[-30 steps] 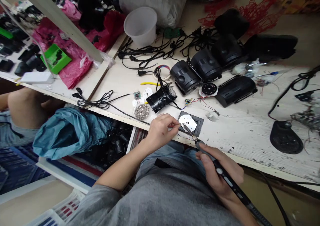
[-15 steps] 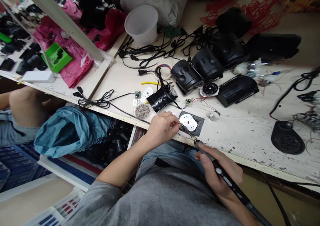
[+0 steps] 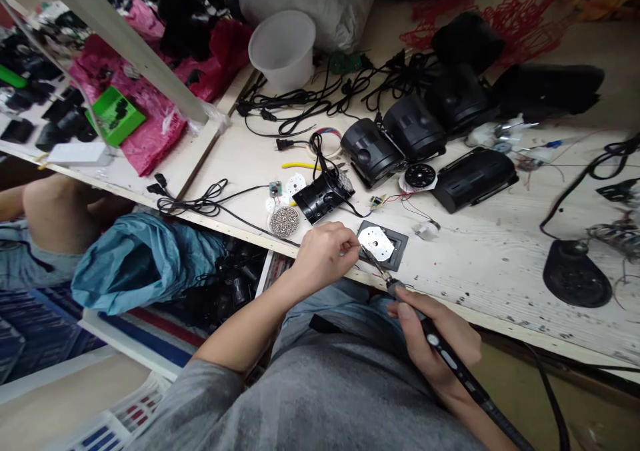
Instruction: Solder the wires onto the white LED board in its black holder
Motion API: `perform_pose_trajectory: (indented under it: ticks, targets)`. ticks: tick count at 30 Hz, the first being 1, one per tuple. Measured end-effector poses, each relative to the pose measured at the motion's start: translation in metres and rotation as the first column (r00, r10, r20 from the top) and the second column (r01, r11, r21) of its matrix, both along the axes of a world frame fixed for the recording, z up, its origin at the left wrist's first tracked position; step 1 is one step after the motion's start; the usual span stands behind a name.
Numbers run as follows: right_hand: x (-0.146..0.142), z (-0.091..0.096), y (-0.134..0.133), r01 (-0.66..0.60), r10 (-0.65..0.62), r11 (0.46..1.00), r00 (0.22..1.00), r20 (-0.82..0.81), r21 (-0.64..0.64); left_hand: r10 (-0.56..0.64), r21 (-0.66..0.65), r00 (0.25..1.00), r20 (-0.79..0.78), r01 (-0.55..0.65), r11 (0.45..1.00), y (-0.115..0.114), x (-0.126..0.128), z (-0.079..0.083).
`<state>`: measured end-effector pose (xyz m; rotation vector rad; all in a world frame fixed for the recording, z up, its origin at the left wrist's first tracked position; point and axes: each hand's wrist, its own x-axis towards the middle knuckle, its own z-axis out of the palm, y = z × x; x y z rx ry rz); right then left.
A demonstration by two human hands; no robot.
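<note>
In my right hand [image 3: 437, 334] is a black soldering iron [image 3: 453, 361], gripped like a pen and slanting up to the left. Its metal tip meets the left edge of a round white circuit board [image 3: 376, 243]. That board lies on a dark grey rectangular block [image 3: 396, 259] at the bench's front edge. My left hand [image 3: 327, 254] is closed in a pinch just left of the board, close to the tip. Whatever sits between its fingers is too small to make out. Behind it are a black cylindrical housing [image 3: 323, 198] and a dish of small metal parts [image 3: 284, 222].
Several black housings [image 3: 373, 151] stand at the back of the bench, beside coiled black power cords [image 3: 295, 114] and a white tub [image 3: 283, 44]. A black teardrop-shaped part [image 3: 575, 274] lies at right. A teal bag [image 3: 140, 261] and another person's knee [image 3: 55, 208] are at left.
My right hand and the soldering iron have shifted very slightly to the left. The left hand and the board stay practically where they were.
</note>
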<state>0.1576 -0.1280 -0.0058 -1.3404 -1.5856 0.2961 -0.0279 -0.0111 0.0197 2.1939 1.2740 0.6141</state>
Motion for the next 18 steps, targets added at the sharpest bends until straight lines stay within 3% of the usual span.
perform_pose_trajectory:
  ticks: [5, 11, 18]
  targets:
    - [0.004, 0.005, 0.0, -0.047, 0.048, 0.999, 0.998, -0.03, 0.026, -0.001, 0.009, 1.0, -0.005, 0.001, 1.0, 0.0, 0.0, 0.0]
    - [0.016, 0.021, -0.008, -0.044, 0.042, 0.995, 0.999, -0.021, -0.085, 0.001, 0.005, 1.0, -0.016, -0.001, 1.0, 0.0, 0.0, -0.001]
    - [0.016, 0.015, -0.008, -0.031, 0.026, 0.995, 0.998, -0.054, -0.094, -0.003, 0.004, 0.999, -0.035, 0.003, 1.0, -0.001, -0.001, -0.001]
